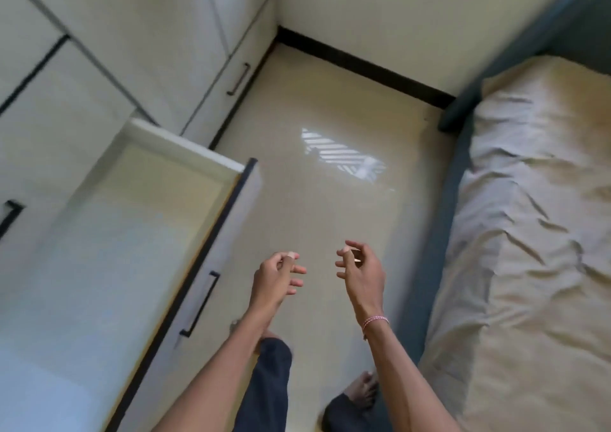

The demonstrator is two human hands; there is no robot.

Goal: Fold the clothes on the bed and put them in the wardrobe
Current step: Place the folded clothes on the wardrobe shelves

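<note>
Standing between bed [529, 233] and wardrobe [148, 35], hands empty. No clothes show on the visible stretch of the bed, whose beige cover lies wrinkled, and none can be made out in the open drawer [185, 154] opposite the bed. Beside the bed, over the floor [314, 117], the left hand [276, 278] and right hand [362, 271] hover apart, fingers loosely curled, holding nothing. Likely step: fetching a garment from the bed. Spread it flat, smooth it, and fold it square to fit the drawer.
</note>
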